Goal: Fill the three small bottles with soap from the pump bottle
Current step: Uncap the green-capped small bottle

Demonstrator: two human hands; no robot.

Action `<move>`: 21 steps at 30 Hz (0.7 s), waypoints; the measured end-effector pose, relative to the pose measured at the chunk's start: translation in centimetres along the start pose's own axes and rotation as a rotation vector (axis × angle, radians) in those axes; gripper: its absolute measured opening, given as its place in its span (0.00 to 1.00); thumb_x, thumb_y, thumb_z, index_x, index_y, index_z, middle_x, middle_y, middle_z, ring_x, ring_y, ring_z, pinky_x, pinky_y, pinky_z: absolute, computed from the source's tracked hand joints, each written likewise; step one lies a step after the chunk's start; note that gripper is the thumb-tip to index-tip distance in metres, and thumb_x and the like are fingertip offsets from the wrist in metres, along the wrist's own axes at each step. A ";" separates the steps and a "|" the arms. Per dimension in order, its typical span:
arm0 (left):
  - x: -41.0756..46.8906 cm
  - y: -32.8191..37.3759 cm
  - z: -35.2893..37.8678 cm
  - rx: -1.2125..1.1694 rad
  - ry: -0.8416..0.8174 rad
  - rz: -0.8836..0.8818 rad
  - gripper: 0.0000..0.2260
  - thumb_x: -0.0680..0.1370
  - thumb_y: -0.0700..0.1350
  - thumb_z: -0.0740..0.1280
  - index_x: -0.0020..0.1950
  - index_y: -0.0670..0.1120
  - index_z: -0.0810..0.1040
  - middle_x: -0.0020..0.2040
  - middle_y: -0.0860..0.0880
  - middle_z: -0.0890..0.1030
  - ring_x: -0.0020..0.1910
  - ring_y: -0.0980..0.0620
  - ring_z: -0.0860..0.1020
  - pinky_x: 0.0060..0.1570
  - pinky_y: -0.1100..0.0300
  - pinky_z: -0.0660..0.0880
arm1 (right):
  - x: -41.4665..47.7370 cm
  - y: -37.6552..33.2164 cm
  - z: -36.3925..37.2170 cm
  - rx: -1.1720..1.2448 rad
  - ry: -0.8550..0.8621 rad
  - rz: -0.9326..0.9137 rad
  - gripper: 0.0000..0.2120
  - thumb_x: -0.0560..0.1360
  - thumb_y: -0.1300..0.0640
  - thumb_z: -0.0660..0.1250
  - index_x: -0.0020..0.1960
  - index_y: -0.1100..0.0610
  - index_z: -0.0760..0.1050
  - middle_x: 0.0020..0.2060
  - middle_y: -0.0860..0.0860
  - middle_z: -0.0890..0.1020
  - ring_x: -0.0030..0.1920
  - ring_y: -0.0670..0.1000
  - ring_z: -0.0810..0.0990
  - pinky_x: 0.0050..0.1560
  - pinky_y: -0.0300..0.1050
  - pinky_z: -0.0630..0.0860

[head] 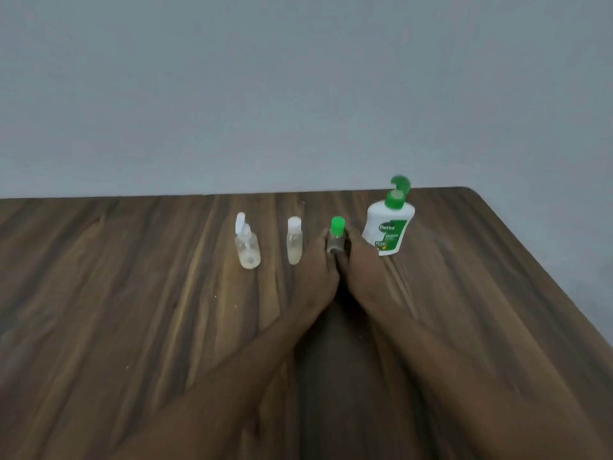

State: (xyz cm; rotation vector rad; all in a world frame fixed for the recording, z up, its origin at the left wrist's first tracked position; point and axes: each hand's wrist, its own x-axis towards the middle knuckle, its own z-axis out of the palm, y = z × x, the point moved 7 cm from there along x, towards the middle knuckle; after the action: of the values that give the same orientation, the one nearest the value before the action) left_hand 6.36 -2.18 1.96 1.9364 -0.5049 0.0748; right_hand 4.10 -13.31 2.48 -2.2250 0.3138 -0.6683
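A plain grey wall (298, 94) fills the upper half of the view, and below it a dark wooden table (132, 327) runs to its rounded far right corner. 2 bare forearms reach forward across the table and meet near its far edge. The left hand (316, 260) and right hand (366, 263) close in from either side on a small green-capped bottle (335, 242), holding it upright between their fingers, though blur hides how each finger lies. Just right of the hands stands the white pump bottle (386, 232) with its green pump. To the left, apart from each other, stand 2 clear bottles: the white-capped bottle (294, 247), then the flip-top bottle (247, 250), its lid raised.
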 end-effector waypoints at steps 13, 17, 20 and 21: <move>-6.1 2.4 -6.7 -0.008 0.111 0.166 0.08 0.79 0.45 0.71 0.52 0.41 0.84 0.45 0.48 0.85 0.48 0.51 0.83 0.46 0.62 0.77 | -6.6 -5.9 -2.0 0.055 -0.052 -0.249 0.13 0.69 0.57 0.74 0.52 0.58 0.79 0.41 0.47 0.84 0.41 0.40 0.82 0.42 0.33 0.77; -10.4 3.0 -7.8 0.008 0.070 0.116 0.09 0.78 0.46 0.71 0.53 0.42 0.84 0.47 0.48 0.86 0.48 0.52 0.83 0.45 0.63 0.77 | -11.3 -7.6 -2.7 0.064 -0.065 -0.244 0.11 0.66 0.57 0.75 0.47 0.54 0.79 0.34 0.39 0.81 0.37 0.32 0.79 0.35 0.24 0.71; -12.9 2.5 -8.0 -0.080 0.062 0.061 0.08 0.77 0.43 0.73 0.53 0.40 0.84 0.47 0.45 0.86 0.48 0.49 0.84 0.53 0.51 0.81 | -14.2 -7.7 -2.9 0.141 -0.085 -0.170 0.10 0.67 0.59 0.74 0.47 0.52 0.78 0.37 0.44 0.83 0.39 0.40 0.82 0.42 0.39 0.79; -13.6 2.3 -7.9 -0.097 0.068 0.059 0.07 0.77 0.42 0.74 0.52 0.40 0.84 0.46 0.44 0.86 0.48 0.49 0.84 0.53 0.49 0.81 | -15.1 -7.6 -2.9 0.167 -0.079 -0.160 0.09 0.68 0.61 0.73 0.46 0.53 0.78 0.38 0.45 0.84 0.40 0.43 0.83 0.43 0.41 0.80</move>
State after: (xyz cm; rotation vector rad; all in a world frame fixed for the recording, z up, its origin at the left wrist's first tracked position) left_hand -5.43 8.32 3.40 1.8182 -0.5113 0.1511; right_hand -9.98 -3.68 4.33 -2.1244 0.0389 -0.6637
